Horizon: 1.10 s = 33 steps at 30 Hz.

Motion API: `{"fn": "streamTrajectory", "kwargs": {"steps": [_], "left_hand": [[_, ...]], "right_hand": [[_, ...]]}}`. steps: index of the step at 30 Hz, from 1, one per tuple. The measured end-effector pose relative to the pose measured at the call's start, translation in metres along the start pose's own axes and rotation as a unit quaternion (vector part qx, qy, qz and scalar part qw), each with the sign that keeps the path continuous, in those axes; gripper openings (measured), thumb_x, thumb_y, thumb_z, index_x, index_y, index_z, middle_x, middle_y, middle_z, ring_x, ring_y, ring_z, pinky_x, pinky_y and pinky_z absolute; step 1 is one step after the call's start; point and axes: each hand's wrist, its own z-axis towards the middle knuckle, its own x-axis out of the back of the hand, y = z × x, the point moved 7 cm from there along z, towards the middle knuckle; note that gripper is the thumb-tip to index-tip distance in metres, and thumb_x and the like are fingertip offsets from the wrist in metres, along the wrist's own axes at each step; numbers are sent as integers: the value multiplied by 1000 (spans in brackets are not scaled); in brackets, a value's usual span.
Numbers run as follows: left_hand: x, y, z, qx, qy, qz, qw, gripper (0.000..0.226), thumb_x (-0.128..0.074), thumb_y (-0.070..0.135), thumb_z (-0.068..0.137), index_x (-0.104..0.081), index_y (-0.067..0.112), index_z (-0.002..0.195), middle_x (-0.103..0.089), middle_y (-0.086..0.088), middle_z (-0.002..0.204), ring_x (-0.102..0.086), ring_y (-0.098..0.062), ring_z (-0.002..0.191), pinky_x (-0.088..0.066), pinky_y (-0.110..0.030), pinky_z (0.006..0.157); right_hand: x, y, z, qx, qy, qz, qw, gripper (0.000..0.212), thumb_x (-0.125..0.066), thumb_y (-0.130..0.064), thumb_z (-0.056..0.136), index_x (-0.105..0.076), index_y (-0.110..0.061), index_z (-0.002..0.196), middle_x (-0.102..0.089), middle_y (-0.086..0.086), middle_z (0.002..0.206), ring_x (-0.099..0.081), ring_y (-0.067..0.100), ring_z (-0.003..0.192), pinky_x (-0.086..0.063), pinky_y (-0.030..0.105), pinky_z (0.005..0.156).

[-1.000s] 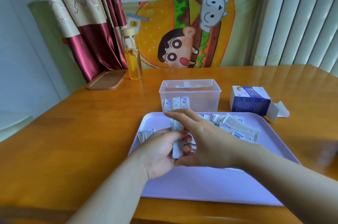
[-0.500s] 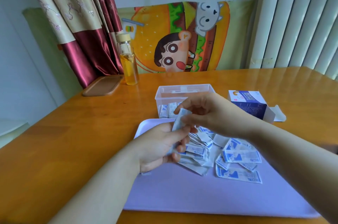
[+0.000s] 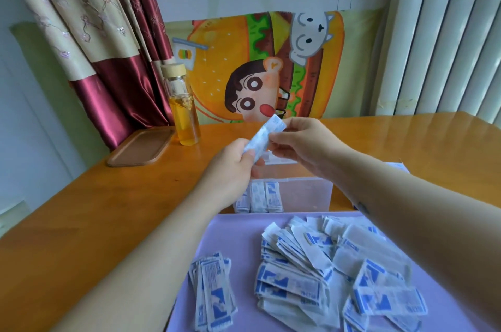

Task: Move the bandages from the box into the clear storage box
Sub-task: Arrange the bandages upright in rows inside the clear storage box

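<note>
The person holds a slim bundle of bandages [image 3: 264, 136] in the air over the clear storage box [image 3: 306, 193], tilted so its upper end points up and to the right. The left hand [image 3: 233, 166] has its fingers curled round the lower end. The right hand [image 3: 303, 147] pinches the upper end between thumb and fingertips, its other fingers loosely bent. The wrappers are flat paper strips, white with blue print (the lettering is too blurred to read).

The box is a rectangular tub of cloudy see-through plastic, standing on the table [image 3: 81, 209] just beyond the far edge of the tray [image 3: 235, 234]. Through its near wall three packed bandages [image 3: 259, 197] show, upright and side by side at the left end.

The tray is smooth, matte lilac plastic. On it lies a loose heap of bandages [image 3: 325, 264], overlapping at all angles, and to its left a small neater stack [image 3: 212, 291] set apart from the heap.

The table is glossy, orange-toned wood. At its far left stands a glass bottle [image 3: 184, 112] with a pale wooden cap and amber liquid inside, just beside a shallow brown wooden dish [image 3: 141, 147] with rounded corners. Behind hang a satin curtain [image 3: 113, 33] in beige and dark red, and a cartoon burger cloth [image 3: 257, 68].
</note>
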Motion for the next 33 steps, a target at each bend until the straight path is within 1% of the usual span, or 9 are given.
{"fn": "streamTrajectory", "kwargs": {"steps": [4,6,8,12,15,20,23,26,33], "left_hand": [[7,-18,30,12,-18,116,993,28,-33,22,101,-57,22,116,-65,4,114,-55,-11,97,-40,-26,81],[7,-28,44,18,-30,163,986,27,-32,18,100,-55,29,105,-67,8,109,-55,-13,103,-36,-38,103],[-2,-36,56,16,-66,233,970,31,-30,13,97,-54,32,93,-68,13,99,-54,-14,109,-12,-52,116],[-22,-40,69,16,-124,324,938,41,-29,6,91,-61,29,79,-68,10,98,-50,-15,117,16,-55,112],[-37,-50,76,48,-174,376,909,38,-32,7,91,-64,27,84,-63,3,110,-43,-23,123,6,-60,111],[-50,-62,80,85,-228,415,877,31,-30,6,92,-59,17,94,-60,-6,94,-49,-25,103,-1,-65,107],[-53,-68,83,101,-233,423,870,31,-31,5,93,-61,15,97,-63,-6,104,-47,-25,108,7,-66,105],[-56,-71,84,104,-246,428,863,33,-32,7,94,-63,14,103,-64,-6,108,-47,-26,108,6,-67,104],[-53,-64,79,98,-242,412,873,35,-29,6,94,-60,22,93,-62,-4,107,-45,-25,110,-1,-63,108]], "right_hand": [[15,15,42,-47,34,-126,990,6,-60,-3,89,-60,-8,93,-67,11,88,-66,16,75,-56,25,70],[14,29,55,-89,18,-169,981,6,-60,-1,88,-59,-6,91,-67,13,85,-67,18,72,-57,30,74],[7,43,65,-124,-8,-226,966,10,-61,0,87,-59,-3,97,-66,12,81,-67,20,72,-58,33,77],[-13,67,73,-161,-82,-322,929,33,-61,0,87,-54,2,119,-65,11,74,-64,18,67,-58,31,75],[-22,81,77,-170,-116,-378,903,37,-61,-1,87,-54,0,123,-61,9,70,-58,15,61,-52,22,61],[-27,85,80,-126,-130,-481,858,38,-64,-9,86,-58,-7,123,-62,5,73,-52,11,55,-40,14,45],[-28,86,81,-102,-139,-520,836,37,-63,-13,87,-60,-4,122,-71,11,101,-59,15,72,-50,19,64],[-29,85,79,-94,-171,-554,809,37,-57,-19,92,-58,-2,124,-70,9,109,-67,16,96,-48,24,90],[-17,61,73,-18,-111,-538,835,36,-60,-15,90,-57,-10,126,-66,9,114,-69,18,90,-51,25,75]]}}
